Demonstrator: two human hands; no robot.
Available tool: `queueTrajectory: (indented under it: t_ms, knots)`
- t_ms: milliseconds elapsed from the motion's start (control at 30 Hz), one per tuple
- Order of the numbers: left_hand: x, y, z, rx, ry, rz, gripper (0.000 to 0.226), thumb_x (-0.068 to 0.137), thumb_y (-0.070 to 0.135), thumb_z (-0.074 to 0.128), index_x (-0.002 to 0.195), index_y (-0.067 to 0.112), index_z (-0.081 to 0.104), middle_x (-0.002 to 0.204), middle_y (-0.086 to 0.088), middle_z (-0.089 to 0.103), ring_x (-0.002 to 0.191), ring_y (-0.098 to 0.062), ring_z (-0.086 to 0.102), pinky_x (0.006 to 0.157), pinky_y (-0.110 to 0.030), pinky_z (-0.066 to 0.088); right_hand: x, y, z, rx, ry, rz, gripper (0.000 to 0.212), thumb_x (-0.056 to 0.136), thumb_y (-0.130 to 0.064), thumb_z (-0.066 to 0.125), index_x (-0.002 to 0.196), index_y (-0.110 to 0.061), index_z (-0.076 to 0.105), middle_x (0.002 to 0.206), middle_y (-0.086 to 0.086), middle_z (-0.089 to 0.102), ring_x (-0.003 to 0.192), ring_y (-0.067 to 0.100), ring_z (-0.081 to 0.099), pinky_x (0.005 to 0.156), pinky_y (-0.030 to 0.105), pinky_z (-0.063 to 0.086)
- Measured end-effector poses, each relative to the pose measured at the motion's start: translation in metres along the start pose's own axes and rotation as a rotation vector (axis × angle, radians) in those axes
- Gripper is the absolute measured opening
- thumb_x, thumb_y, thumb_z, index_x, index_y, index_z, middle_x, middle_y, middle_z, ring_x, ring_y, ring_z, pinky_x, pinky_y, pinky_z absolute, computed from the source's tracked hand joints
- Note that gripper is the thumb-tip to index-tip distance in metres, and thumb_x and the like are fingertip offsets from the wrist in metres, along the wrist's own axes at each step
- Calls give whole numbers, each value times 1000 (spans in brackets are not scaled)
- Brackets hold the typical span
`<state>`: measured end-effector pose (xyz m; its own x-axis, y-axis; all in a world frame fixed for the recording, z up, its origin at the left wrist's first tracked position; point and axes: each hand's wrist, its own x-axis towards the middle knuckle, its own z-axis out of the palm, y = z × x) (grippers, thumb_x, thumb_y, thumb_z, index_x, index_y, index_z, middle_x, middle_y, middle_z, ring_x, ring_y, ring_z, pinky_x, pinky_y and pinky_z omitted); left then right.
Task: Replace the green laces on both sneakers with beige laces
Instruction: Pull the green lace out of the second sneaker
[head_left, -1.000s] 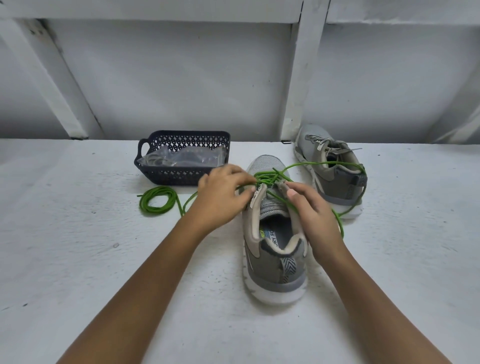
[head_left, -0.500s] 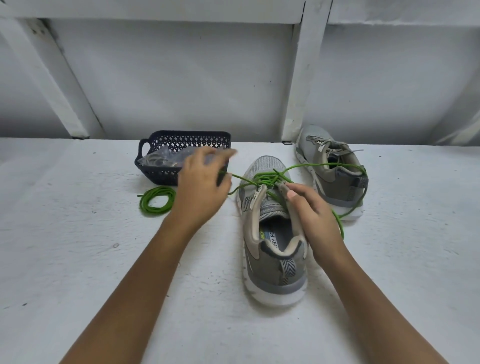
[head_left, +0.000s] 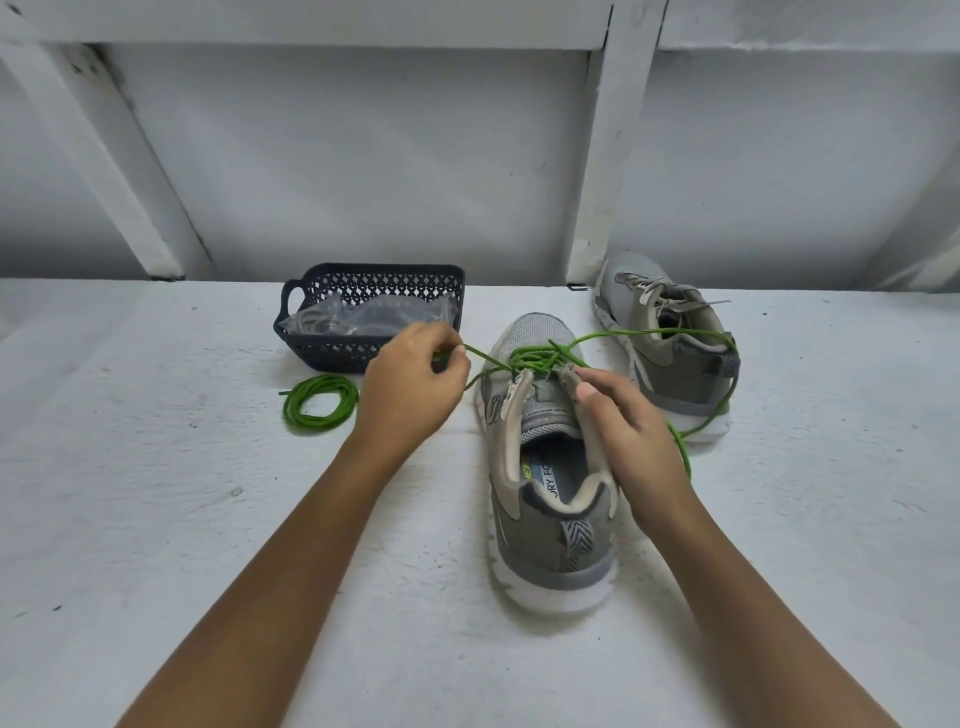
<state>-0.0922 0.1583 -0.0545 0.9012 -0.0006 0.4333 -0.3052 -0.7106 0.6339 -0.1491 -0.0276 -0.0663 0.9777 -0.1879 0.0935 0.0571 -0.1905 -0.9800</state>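
The thumb and forefinger of the left hand (head_left: 410, 389) are curled together and pinch a strand of the thin, round green lace (head_left: 540, 358), with the other fingers folded in beneath them. The strand runs taut from this pinch, rightward and slightly down, to the front eyelets of the near grey sneaker (head_left: 550, 519), a mesh running shoe with beige trim and a white sole, standing on the table with its heel toward the person. Only the eyelets nearest the toe carry green crossings, bunched into a loose tangle; the rows nearer the ankle are bare. The right hand (head_left: 628, 431) grips the right eyelet flap of this shoe, thumb on top of the flap's edge and fingers laid along its outer side, lightly bent. Past that hand the lace's long free part arcs to the right, crosses over the opening of the far grey sneaker (head_left: 670, 353), passes round its heel and comes back down onto the table beside the right wrist. That second shoe, of the same make, stands further back and to the right, toe pointing away, and is threaded with a flat beige lace (head_left: 654, 293). Left of the left hand, a second green cord lies as a coiled green lace (head_left: 319, 410) on the rough white table (head_left: 156, 519). Just behind the coil stands a dark blue perforated plastic basket (head_left: 384, 270) with a handle, holding a crumpled clear plastic bag (head_left: 363, 317). A white wall (head_left: 363, 156) with slanted beams rises behind.
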Motion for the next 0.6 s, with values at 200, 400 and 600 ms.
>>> queueTrajectory:
  t_ms: [200, 400, 600]
  knots:
    - [-4, -8, -21, -49, 26, -92, 11, 85, 9, 52, 75, 7, 54, 72, -1, 53, 64, -15, 46, 58, -27, 36, 1, 1, -1, -36, -5, 2, 18, 93, -25, 55, 107, -29, 64, 106, -14, 64, 91, -13, 55, 74, -1, 39]
    - [-20, -6, -41, -114, -135, -89, 21, 88, 13, 56, 70, 7, 61, 72, 0, 60, 59, -1, 47, 56, -11, 35, -1, -12, -14, -381, -135, -53, 36, 96, -43, 41, 127, -34, 56, 123, -13, 61, 116, 4, 53, 95, 22, 39]
    - [-20, 3, -46, -57, -226, -114, 24, 91, 42, 50, 74, 26, 58, 77, 12, 63, 75, -1, 57, 65, -23, 43, 3, -56, -29, -1077, -221, -41, 42, 95, -53, 34, 110, -27, 63, 101, 6, 68, 98, 27, 60, 76, 32, 46]
